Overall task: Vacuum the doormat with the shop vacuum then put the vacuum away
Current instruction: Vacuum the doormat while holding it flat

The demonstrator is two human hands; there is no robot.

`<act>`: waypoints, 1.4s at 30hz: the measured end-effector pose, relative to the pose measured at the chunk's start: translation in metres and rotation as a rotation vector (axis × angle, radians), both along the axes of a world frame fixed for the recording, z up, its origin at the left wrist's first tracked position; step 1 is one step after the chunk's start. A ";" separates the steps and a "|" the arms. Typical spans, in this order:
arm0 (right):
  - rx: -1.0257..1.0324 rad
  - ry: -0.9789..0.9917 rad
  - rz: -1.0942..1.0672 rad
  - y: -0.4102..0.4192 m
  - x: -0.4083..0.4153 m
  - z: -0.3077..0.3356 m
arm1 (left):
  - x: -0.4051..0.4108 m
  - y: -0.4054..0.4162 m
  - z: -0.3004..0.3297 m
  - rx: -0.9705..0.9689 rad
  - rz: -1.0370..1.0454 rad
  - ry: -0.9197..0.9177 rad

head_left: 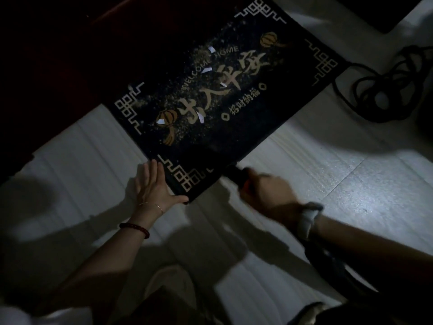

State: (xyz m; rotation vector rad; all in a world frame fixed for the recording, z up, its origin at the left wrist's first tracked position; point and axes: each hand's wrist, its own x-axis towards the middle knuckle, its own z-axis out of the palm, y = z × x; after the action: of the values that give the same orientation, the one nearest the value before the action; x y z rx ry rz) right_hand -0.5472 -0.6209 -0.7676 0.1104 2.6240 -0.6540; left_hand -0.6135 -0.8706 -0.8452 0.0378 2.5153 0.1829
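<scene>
A black doormat (276,90) with gold lettering and corner patterns lies slanted on the pale tiled floor. Fine grit and several white paper scraps (206,71) are scattered over its middle. My left hand (153,184) lies flat with straight fingers on the floor at the mat's near corner, thumb against the mat's edge. My right hand (269,193), blurred, grips the dark vacuum nozzle (235,173), whose tip meets the mat's near edge. The hose (332,261) runs back under my right forearm. The room is dim.
A tangle of black cord (386,90) lies on the floor to the right of the mat. A dark red surface (46,66) fills the upper left. A dark object (386,12) sits in the top right corner. My knees are at the bottom edge.
</scene>
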 end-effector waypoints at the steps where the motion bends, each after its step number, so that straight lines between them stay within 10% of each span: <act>1: -0.033 -0.027 0.091 -0.014 0.009 -0.002 | 0.001 -0.001 -0.001 0.009 0.018 0.007; 9: 0.244 0.174 -0.206 0.043 -0.060 0.003 | 0.000 -0.004 -0.002 0.055 0.053 0.000; 16: -0.016 0.025 0.183 -0.032 -0.019 -0.002 | -0.003 -0.008 -0.010 0.050 0.063 0.017; 22: 0.196 0.135 -0.174 0.036 -0.072 0.001 | -0.004 -0.008 -0.009 0.061 0.049 -0.021; 27: -0.030 -0.012 0.172 -0.039 -0.025 0.000 | -0.005 -0.011 -0.009 0.121 0.101 0.062; 42: 0.036 0.044 0.226 -0.021 -0.037 0.019 | -0.012 -0.005 -0.004 0.081 0.143 0.051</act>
State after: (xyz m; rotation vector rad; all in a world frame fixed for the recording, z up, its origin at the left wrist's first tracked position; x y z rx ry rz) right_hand -0.5837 -0.6423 -0.7488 -0.1890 2.6386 -0.5365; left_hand -0.6256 -0.8755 -0.8490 -0.1065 2.5616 0.3458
